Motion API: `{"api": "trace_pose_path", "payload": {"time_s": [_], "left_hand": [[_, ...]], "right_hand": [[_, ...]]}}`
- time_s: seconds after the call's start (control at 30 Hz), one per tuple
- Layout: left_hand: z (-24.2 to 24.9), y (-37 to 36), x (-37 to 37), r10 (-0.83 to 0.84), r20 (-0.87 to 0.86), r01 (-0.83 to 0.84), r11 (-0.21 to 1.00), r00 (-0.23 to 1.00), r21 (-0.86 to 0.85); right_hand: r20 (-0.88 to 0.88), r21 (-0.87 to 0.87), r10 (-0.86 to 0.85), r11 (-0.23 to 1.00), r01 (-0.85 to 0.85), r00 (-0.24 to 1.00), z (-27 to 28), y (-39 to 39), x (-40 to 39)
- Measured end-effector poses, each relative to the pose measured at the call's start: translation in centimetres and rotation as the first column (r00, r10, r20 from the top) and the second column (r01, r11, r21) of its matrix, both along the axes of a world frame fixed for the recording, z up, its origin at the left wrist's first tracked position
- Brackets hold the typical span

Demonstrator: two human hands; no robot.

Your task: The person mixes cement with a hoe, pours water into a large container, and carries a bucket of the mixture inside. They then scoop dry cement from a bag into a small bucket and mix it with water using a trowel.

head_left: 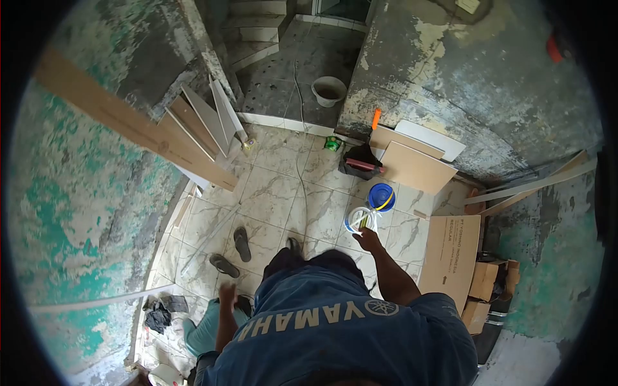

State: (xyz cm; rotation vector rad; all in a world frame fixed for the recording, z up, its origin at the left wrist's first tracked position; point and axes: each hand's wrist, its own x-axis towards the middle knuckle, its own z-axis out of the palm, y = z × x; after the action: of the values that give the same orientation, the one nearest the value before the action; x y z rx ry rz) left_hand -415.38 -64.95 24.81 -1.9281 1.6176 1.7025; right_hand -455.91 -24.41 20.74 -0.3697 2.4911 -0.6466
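Observation:
My right hand reaches forward, with its fingers closed at the near edge of a white ring-shaped item. Bits of blue and yellow-green show inside the ring, too small to make out. Just beyond it stands a blue bucket with a yellow strip across its side. My left hand hangs low beside my body, smeared, so its fingers do not show clearly. Teal cloth lies close to that arm, partly hidden by it. Two dark sandals are on the tiles ahead of the left hand.
Long boards lean along the left wall. Flat panels rest against the right wall near a black bag. Flattened cardboard and opened boxes stand at the right. A cable crosses the floor toward a grey bucket and stairs.

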Motion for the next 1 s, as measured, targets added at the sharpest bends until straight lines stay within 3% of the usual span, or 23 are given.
{"api": "trace_pose_path", "payload": {"time_s": [0.03, 0.07, 0.1, 0.17, 0.27, 0.37, 0.43, 0.47, 0.5, 0.53, 0.57, 0.6, 0.63, 0.67, 0.7, 0.73, 0.83, 0.9, 0.97, 1.0], "left_hand": [[-3.7, -4.4, -3.3, -0.343, -0.075, 0.291, 0.877, 0.936, -0.382], [-9.2, -10.4, -6.2, -0.740, -0.155, 0.333, 0.466, 0.655, -0.820], [2.5, -10.4, -14.7, -0.265, -0.241, 0.218, 0.954, 0.934, -0.206], [9.3, -14.0, -24.7, -0.362, -0.361, 0.187, 0.880, 0.859, -0.438], [11.8, -19.6, -34.7, -0.317, -0.338, 0.142, 0.880, 0.886, -0.454], [7.5, -23.5, -40.9, -0.281, -0.157, 0.162, 0.837, 0.947, -0.522], [4.1, -23.2, -44.0, -0.240, 0.194, 0.308, 0.781, 0.951, -0.544], [-0.1, -23.4, -42.4, -0.255, 0.242, 0.333, 0.865, 0.936, -0.376], [-4.7, -21.5, -40.3, -0.293, 0.335, 0.425, 0.786, 0.895, -0.449], [-12.3, -20.4, -32.9, -0.711, 0.284, 0.739, 0.481, 0.643, -0.471], [-3.1, -17.1, -42.0, -0.638, 0.360, 0.684, 0.729, 0.681, -0.002], [-5.5, -16.7, -41.1, -0.974, 0.215, 0.983, 0.102, 0.068, 0.150], [-1.0, -14.2, -46.3, -0.766, 0.153, 0.781, 0.608, 0.624, -0.142], [0.1, -13.5, -47.8, -0.489, 0.120, 0.437, 0.847, 0.864, 0.302], [0.6, -13.7, -49.3, -0.401, 0.299, 0.273, 0.879, 0.866, 0.391], [2.4, -13.8, -52.2, -0.072, 0.368, -0.061, 0.939, 0.927, 0.338], [3.4, -16.1, -54.5, -0.028, 0.434, -0.083, 0.969, 0.901, 0.234], [3.6, -18.1, -57.1, -0.060, 0.484, -0.055, 0.974, 0.873, 0.221], [3.6, -20.1, -60.3, -0.050, 0.528, -0.072, 0.976, 0.848, 0.206], [4.0, -21.0, -62.2, -0.049, 0.487, -0.061, 0.977, 0.872, 0.207]], "right_hand": [[0.011, 0.007, -0.014, 1.000, 0.014, 1.000, -1.6, 0.0, -1.4], [-0.030, 0.003, -0.028, 1.000, 0.029, 0.999, -2.3, -0.1, -2.9], [0.010, 0.073, -0.050, 0.996, 0.049, 0.999, -2.2, -0.7, -5.0], [0.177, 0.268, -0.136, 0.960, 0.085, 0.975, -0.9, -3.3, -10.6], [0.042, 0.298, -0.021, 0.955, 0.007, 0.999, -4.8, -8.0, -21.0], [-0.145, 0.256, 0.186, 0.956, -0.144, 0.972, -11.3, -15.8, -34.5], [-0.170, 0.177, 0.169, 0.974, -0.138, 0.971, -11.7, -23.9, -45.0], [-0.170, 0.237, 0.161, 0.964, -0.118, 0.972, -11.1, -28.2, -49.5], [-0.175, 0.291, 0.158, 0.951, -0.103, 0.972, -11.9, -32.1, -54.8], [-0.237, 0.314, 0.223, 0.939, -0.142, 0.946, -15.1, -35.2, -60.3], [-0.268, 0.347, 0.284, 0.920, -0.183, 0.921, -18.8, -36.6, -63.0], [-0.265, 0.379, 0.308, 0.905, -0.195, 0.914, -19.3, -38.7, -66.1], [-0.281, 0.408, 0.335, 0.890, -0.204, 0.899, -19.2, -41.5, -70.1], [-0.254, 0.415, 0.338, 0.884, -0.214, 0.906, -20.7, -43.0, -72.5], [-0.388, 0.367, 0.347, 0.908, -0.202, 0.854, -22.7, -44.3, -74.5], [-0.521, 0.314, 0.338, 0.930, -0.192, 0.784, -25.0, -45.3, -76.6], [-0.287, 0.453, 0.442, 0.844, -0.287, 0.850, -32.7, -46.9, -79.9], [-0.212, 0.430, 0.435, 0.846, -0.316, 0.875, -36.8, -47.8, -81.4], [-0.148, 0.407, 0.418, 0.852, -0.330, 0.897, -37.1, -48.3, -80.9], [-0.242, 0.343, 0.371, 0.897, -0.278, 0.897, -36.2, -48.8, -81.6]]}}
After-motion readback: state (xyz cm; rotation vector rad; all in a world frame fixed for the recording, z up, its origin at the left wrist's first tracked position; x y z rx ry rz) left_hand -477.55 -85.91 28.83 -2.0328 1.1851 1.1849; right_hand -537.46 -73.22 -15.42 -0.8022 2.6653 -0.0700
